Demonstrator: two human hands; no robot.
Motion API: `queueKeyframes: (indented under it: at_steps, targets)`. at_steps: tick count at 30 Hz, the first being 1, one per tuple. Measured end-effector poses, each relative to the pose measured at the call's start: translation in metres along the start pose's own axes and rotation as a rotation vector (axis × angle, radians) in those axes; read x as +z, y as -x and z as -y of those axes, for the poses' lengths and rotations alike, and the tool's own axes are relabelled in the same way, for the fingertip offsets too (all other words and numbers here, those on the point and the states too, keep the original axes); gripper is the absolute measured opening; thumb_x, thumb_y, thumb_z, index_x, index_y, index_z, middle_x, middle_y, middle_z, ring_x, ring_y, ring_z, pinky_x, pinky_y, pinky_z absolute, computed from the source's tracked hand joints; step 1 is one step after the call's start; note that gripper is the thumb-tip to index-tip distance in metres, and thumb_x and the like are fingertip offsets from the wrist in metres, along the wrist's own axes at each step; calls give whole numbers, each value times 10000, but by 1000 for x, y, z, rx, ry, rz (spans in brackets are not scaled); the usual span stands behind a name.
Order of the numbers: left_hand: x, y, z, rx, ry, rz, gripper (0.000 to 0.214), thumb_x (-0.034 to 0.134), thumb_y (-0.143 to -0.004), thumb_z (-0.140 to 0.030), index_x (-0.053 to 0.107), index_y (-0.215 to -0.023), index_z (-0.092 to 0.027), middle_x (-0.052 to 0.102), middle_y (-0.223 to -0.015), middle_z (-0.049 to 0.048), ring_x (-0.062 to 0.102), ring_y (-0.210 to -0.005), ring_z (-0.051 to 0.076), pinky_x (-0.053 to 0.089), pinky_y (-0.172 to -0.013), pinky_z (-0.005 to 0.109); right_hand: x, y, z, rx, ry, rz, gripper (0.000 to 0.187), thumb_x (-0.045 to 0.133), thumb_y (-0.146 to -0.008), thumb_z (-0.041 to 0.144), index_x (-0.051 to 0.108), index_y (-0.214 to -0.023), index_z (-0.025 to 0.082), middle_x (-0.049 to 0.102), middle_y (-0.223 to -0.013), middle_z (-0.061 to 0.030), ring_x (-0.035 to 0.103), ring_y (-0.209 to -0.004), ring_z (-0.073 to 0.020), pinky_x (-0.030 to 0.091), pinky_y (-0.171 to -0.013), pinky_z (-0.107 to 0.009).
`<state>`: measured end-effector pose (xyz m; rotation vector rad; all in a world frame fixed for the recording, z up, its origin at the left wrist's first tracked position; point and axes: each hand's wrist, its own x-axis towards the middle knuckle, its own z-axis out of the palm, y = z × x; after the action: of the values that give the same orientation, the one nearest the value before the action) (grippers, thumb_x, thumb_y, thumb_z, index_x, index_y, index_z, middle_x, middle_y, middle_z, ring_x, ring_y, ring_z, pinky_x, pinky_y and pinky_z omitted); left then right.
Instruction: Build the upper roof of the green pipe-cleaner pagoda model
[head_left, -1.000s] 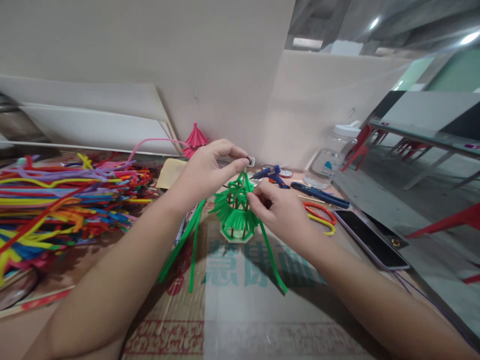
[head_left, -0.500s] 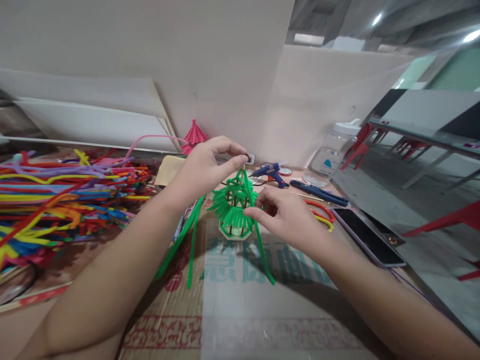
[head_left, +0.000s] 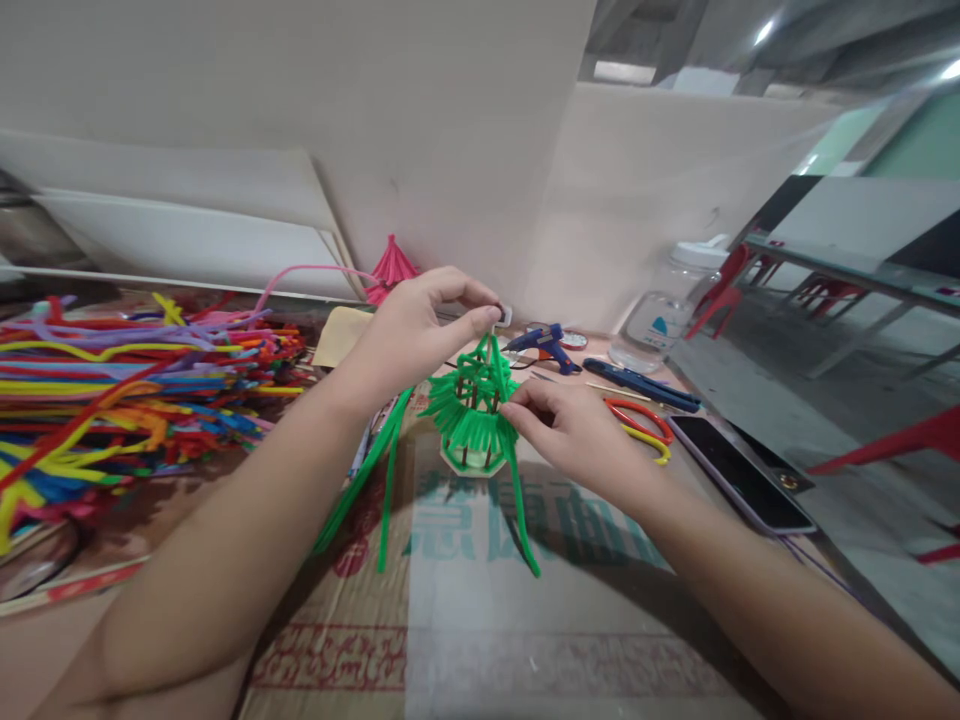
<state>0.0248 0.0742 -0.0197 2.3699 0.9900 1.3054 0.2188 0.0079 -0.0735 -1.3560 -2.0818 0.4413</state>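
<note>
A small green pipe-cleaner pavilion (head_left: 471, 425) stands on a pale many-sided base in front of me, with two fringed tiers and brown posts. My left hand (head_left: 439, 330) is closed in a pinch at its pointed top. My right hand (head_left: 566, 425) is also closed, fingertips pressed together at the right side of the upper tier. They grip a long green pipe cleaner (head_left: 519, 500), which runs from the peak and hangs down onto the board. More green pipe cleaners (head_left: 385, 500) lie to the left, partly behind my left forearm.
Many colourful pipe cleaners (head_left: 150, 390) are heaped at left. A pink pipe-cleaner roof (head_left: 391, 268) stands behind. On the right are a blue glue gun (head_left: 547, 347), a dark blue tool (head_left: 641, 385), scissors (head_left: 645, 425), a phone (head_left: 739, 470) and a clear bottle (head_left: 660, 315).
My right hand's fingers have closed on the green pipe cleaner, whose loose lower end has swung slightly left. My left hand stays at the pavilion's top.
</note>
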Motion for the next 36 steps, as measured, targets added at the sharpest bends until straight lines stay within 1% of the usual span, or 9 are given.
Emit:
queueKeyframes:
  at_steps: [8,12,15,18,20,22,24,28,36]
  targets:
    - [1,0,1,-4,35,13,162,681,-886,-291,761,-933,-157,770,-972,50,697,-929,188,533,-878,300,3,-2,-6,-15,-1,-4,267,553,-961,364,629,-757,210,601,-675,23,517,-621,-129,323,-589,-278]
    - [-3,-1,9,-32,180,42,316,659,-915,-378,718,-1132,-157,757,-1125,92,705,-1020,210,547,-910,316,-2,-2,-6,-24,-11,-23,294,580,-948,410,636,-750,200,601,-667,18,515,-610,-128,325,-582,-278]
    - [-13,1,16,-42,189,167,511,677,-895,-466,629,-1326,-196,704,-1279,107,680,-1137,241,545,-959,340,-14,-8,-3,-31,-64,-104,291,593,-939,407,646,-758,186,608,-659,14,507,-594,-121,335,-571,-271]
    - [-23,8,24,-87,62,340,709,751,-815,-525,551,-1433,-240,646,-1392,99,625,-1255,295,527,-1017,379,-29,-20,0,-33,-111,-153,264,589,-935,377,692,-806,171,642,-683,4,523,-615,-121,351,-579,-264]
    - [-25,16,30,-107,-14,409,803,782,-774,-537,512,-1470,-243,615,-1434,104,603,-1289,326,519,-1034,404,-35,-30,3,-29,-124,-105,272,590,-927,386,725,-842,166,667,-703,-2,532,-630,-125,357,-580,-263]
    - [-23,22,38,-116,2,446,861,789,-758,-537,469,-1500,-242,575,-1478,118,585,-1314,339,513,-1047,427,-38,-37,4,-25,-131,-38,298,591,-921,415,753,-881,168,698,-736,-11,549,-648,-132,369,-585,-263]
    - [-17,27,44,-131,95,474,889,787,-758,-523,427,-1521,-241,524,-1525,135,548,-1360,342,504,-1070,449,-37,-40,4,-18,-138,-23,313,589,-918,431,766,-916,172,730,-794,-24,581,-685,-143,392,-609,-266]
    - [-6,30,48,-142,241,499,902,803,-764,-478,389,-1533,-254,490,-1552,138,500,-1408,340,510,-1082,461,-30,-39,4,-3,-153,-70,285,611,-902,409,768,-912,171,752,-835,-38,618,-711,-153,420,-638,-272]
    - [-2,30,49,-170,248,494,851,782,-800,-510,402,-1530,-296,486,-1558,112,509,-1392,350,531,-1052,456,-22,-39,9,6,-219,-84,209,652,-874,330,781,-879,165,765,-836,-42,642,-720,-160,444,-654,-282]
